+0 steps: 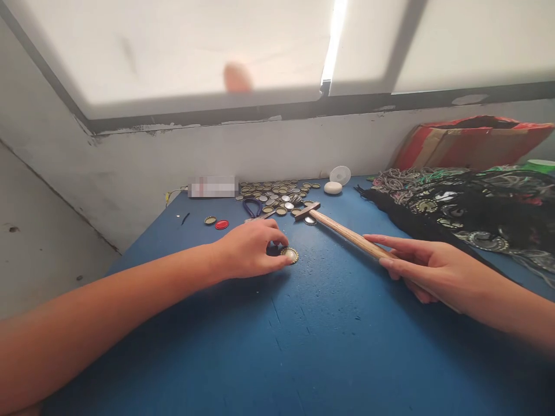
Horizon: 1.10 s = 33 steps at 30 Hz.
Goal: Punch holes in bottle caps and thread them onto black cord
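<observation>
Between the thumb and fingers of my left hand [254,248] is a round bottle cap [289,255] with a crimped, bronze-coloured edge, low over the blue table [277,335]. My right hand [416,266] grips the wooden handle of a small hammer [347,233]. The hammer's dark head points left and away from me, near a pile of similar bottle caps [277,196]. Blue-handled pliers [252,208] lie beside that pile, partly hidden behind my left hand. A red cap [221,225] and a bronze cap [210,220] sit apart to the left.
At the back stand a white oval object [333,188] and a clear disc [340,175]. Cords and black fabric [459,208] heap along the right side, before a red and brown cardboard box [468,141]. A blurred-out box [212,186] is at the back left, below the window.
</observation>
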Each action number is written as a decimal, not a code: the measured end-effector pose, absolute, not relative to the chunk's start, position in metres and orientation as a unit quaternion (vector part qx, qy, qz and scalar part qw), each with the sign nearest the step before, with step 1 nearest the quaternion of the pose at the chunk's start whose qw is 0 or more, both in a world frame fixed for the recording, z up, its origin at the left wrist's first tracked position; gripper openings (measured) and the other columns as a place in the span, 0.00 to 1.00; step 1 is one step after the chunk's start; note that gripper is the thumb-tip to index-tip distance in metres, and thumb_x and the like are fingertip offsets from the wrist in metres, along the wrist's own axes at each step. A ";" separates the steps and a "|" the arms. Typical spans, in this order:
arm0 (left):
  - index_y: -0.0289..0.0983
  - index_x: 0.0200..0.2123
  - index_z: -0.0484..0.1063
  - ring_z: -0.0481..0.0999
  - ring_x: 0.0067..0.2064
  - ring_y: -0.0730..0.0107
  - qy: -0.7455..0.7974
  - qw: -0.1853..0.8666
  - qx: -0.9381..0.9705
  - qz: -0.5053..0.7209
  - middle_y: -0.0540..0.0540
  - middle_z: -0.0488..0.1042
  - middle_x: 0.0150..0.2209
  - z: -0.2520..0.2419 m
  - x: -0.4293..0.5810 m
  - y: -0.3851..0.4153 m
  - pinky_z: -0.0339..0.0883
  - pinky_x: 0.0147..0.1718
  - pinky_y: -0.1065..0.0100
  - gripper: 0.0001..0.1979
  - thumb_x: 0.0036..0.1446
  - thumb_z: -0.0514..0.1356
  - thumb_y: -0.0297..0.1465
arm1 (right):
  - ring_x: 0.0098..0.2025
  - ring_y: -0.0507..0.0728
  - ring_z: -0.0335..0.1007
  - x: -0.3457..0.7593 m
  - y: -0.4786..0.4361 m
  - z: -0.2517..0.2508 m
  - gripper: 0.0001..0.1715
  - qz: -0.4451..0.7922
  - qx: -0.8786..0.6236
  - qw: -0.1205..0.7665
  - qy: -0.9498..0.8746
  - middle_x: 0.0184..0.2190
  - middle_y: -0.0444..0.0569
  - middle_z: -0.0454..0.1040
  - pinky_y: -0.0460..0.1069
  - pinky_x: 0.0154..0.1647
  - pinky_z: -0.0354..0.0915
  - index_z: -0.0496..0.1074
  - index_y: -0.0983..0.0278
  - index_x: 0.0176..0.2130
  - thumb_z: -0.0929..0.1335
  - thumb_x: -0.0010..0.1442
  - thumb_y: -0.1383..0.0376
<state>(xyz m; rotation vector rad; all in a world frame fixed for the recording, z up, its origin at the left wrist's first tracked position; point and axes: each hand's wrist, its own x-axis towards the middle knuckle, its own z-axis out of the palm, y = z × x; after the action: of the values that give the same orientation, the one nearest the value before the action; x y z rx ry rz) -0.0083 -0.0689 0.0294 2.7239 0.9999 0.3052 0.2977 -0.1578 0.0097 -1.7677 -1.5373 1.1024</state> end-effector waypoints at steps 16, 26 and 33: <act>0.34 0.43 0.76 0.71 0.45 0.61 0.272 0.119 0.946 0.126 0.42 0.72 0.43 0.024 -0.008 -0.080 0.68 0.45 0.58 0.14 0.56 0.59 0.35 | 0.20 0.48 0.55 0.298 -0.158 0.010 0.40 0.434 -0.653 0.280 -0.554 0.25 0.39 0.66 0.46 0.21 0.54 0.63 0.48 0.60 0.70 0.51 0.42; 0.35 0.50 0.73 0.72 0.46 0.64 0.237 0.182 0.944 0.137 0.41 0.72 0.46 0.023 -0.012 -0.074 0.68 0.46 0.61 0.20 0.53 0.57 0.26 | 0.20 0.48 0.55 0.297 -0.157 0.012 0.40 0.444 -0.652 0.283 -0.545 0.26 0.39 0.66 0.46 0.20 0.54 0.63 0.48 0.60 0.70 0.52 0.42; 0.38 0.46 0.75 0.73 0.41 0.70 0.328 0.293 0.866 0.237 0.46 0.76 0.41 0.040 -0.019 -0.068 0.67 0.40 0.68 0.13 0.60 0.56 0.30 | 0.19 0.50 0.57 0.282 -0.170 0.017 0.38 0.316 -0.676 0.325 -0.581 0.22 0.41 0.66 0.47 0.18 0.55 0.67 0.52 0.58 0.68 0.52 0.41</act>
<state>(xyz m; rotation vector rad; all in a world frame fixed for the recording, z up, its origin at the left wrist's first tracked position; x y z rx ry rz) -0.0188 -0.0680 0.0398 2.3081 0.8738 0.6302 0.2824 -0.1696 0.0169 -1.7718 -1.5242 0.8286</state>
